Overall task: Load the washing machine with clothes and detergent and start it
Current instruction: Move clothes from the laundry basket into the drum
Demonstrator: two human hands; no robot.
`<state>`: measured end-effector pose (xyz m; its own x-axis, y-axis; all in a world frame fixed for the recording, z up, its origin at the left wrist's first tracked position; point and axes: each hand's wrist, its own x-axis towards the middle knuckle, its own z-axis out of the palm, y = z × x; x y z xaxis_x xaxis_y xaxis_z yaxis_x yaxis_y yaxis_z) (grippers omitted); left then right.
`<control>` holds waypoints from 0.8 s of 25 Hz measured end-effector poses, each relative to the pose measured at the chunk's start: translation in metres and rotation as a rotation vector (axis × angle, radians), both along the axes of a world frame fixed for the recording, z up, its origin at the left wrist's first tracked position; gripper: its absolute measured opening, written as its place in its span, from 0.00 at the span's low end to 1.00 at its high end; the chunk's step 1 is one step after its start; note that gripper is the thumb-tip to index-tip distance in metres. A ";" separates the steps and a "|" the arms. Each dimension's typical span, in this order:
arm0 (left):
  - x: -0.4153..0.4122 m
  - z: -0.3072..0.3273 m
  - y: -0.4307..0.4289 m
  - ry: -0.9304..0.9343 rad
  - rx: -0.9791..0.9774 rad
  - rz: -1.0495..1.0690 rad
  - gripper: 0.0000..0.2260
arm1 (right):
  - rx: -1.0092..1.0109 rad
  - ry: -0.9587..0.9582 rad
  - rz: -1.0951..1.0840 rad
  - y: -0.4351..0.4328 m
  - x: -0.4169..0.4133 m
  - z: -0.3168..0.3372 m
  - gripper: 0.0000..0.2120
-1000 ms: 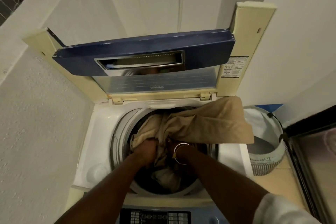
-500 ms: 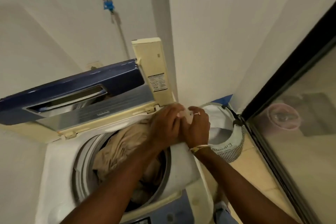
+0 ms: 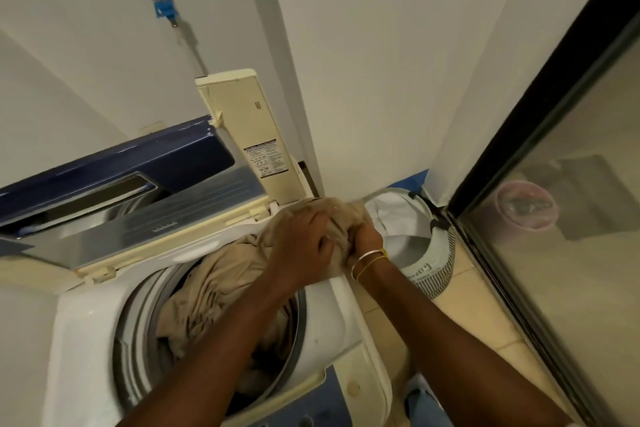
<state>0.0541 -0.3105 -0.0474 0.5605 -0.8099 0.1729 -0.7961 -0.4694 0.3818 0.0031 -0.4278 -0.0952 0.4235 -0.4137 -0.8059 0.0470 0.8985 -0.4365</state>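
Left hand (image 3: 303, 241) and right hand (image 3: 367, 238) both have fingers (image 3: 320, 220) curled into the tan cloth (image 3: 214, 291) bunched on the washing machine (image 3: 329, 326) rim, the rest trailing into the drum (image 3: 138, 322).

I'm counting 1 washing machine (image 3: 322, 333) w/ 1 lid (image 3: 114, 163) standing open, & 1 sticker (image 3: 265, 161) showing on the lid's cream edge. 1 tan cloth (image 3: 214, 288) is hanging out of the drum; can't tell if more pcs are lying under it. 2 hands are working, left hand (image 3: 301, 243) & right hand (image 3: 367, 239), both gripping that cloth. 2 thin bangles (image 3: 369, 258) are sitting on the right wrist. 1 laundry basket (image 3: 436, 270) is standing beside the machine. 1 blue tap fitting (image 3: 164, 9) is sitting on the wall. 1 glass door (image 3: 571, 288) is standing at right, w/ 1 pink tub (image 3: 526, 204) showing behind it.
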 end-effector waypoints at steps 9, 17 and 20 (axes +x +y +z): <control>0.020 0.049 0.161 0.273 -0.711 0.570 0.09 | -1.130 -0.503 0.786 0.165 0.015 0.092 0.08; 0.032 -0.014 0.290 0.374 -0.095 0.903 0.11 | -1.599 -0.439 2.201 0.262 0.069 0.023 0.11; 0.035 -0.026 0.280 0.438 -0.097 0.750 0.10 | -1.489 -0.211 2.513 0.267 0.050 -0.009 0.17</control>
<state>0.0893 -0.0301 -0.0729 0.9718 -0.1940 -0.1338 -0.0628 -0.7604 0.6465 0.0527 -0.1611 -0.1043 0.5549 0.5197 -0.6496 0.2638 -0.8505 -0.4551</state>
